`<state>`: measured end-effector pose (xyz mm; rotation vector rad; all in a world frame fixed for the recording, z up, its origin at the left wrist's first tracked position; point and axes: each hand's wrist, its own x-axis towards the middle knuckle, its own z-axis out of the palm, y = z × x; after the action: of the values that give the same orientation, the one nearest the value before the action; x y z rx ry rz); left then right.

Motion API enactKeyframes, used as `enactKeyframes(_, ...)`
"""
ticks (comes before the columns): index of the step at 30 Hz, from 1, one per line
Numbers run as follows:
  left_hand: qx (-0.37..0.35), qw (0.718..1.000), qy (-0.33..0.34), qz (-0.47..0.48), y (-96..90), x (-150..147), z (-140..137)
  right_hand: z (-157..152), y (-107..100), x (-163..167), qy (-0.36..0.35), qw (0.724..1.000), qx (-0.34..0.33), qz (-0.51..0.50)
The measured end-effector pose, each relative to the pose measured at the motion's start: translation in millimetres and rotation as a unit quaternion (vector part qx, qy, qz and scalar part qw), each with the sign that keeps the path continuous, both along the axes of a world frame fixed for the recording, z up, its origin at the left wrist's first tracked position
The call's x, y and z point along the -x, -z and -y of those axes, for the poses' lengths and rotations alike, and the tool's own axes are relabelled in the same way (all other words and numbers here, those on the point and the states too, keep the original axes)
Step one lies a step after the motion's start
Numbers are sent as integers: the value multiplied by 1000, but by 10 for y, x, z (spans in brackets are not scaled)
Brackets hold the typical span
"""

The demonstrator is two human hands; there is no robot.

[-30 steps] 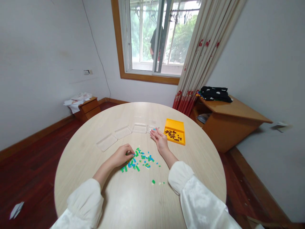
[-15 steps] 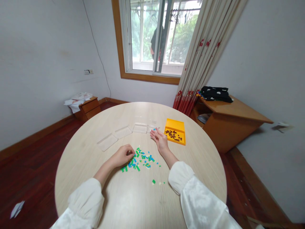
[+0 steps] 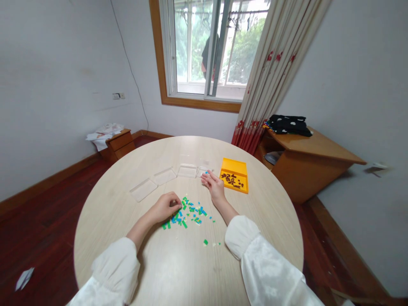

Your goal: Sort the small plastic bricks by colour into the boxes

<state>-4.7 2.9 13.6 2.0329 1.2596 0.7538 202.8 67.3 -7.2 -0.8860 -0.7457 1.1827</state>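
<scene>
A loose pile of small green, blue and pale yellow building bricks (image 3: 191, 210) lies on the round table. My left hand (image 3: 166, 207) is at the pile's left edge, thumb and fingers pinched together; whatever is between them is too small to make out. Beyond the pile, my right hand (image 3: 215, 188) is held with its fingers stretched out. It partly covers a small clear box (image 3: 200, 171). A bit of blue (image 3: 207, 172) shows by its fingertips, and I cannot tell whether it lies in the box or touches the hand.
Three more clear trays, a left one (image 3: 144, 190), a middle one (image 3: 165, 176) and a right one (image 3: 187, 171), curve along the far side. An open yellow case (image 3: 234, 175) with dark brown pieces stands right of my right hand. A few stray bricks (image 3: 205, 242) lie nearer me.
My left hand has shifted very slightly to the right at the pile's edge. The right hand stays by the clear box.
</scene>
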Motion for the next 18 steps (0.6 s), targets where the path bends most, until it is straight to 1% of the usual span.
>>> enactKeyframes(2, 9, 1000, -24, 13, 0, -7, -10, 51, -23, 18, 26, 995, -34, 86)
enactKeyframes(4, 17, 998, -47, 35, 2, -13, -25, 134, -58, 51, 37, 977, -90, 189)
enactKeyframes(6, 28, 995, -68, 66, 6, -17, -43, 238, -103, 102, 22, 946, -156, 282)
enactKeyframes(8, 48, 990, -83, 101, 10, -19, -59, 343, -148, 163, -17, 911, -219, 349)
enactKeyframes(10, 68, 984, -90, 135, 13, -21, -71, 427, -178, 221, -68, 881, -264, 387)
enactKeyframes(13, 77, 977, -93, 175, 17, -26, -76, 491, -177, 275, -131, 845, -304, 419)
enactKeyframes(16, 81, 973, -94, 193, 22, -33, -72, 488, -141, 283, -146, 811, -331, 460)
enactKeyframes(18, 84, 973, -96, 195, 24, -39, -68, 474, -123, 276, -141, 797, -341, 478)
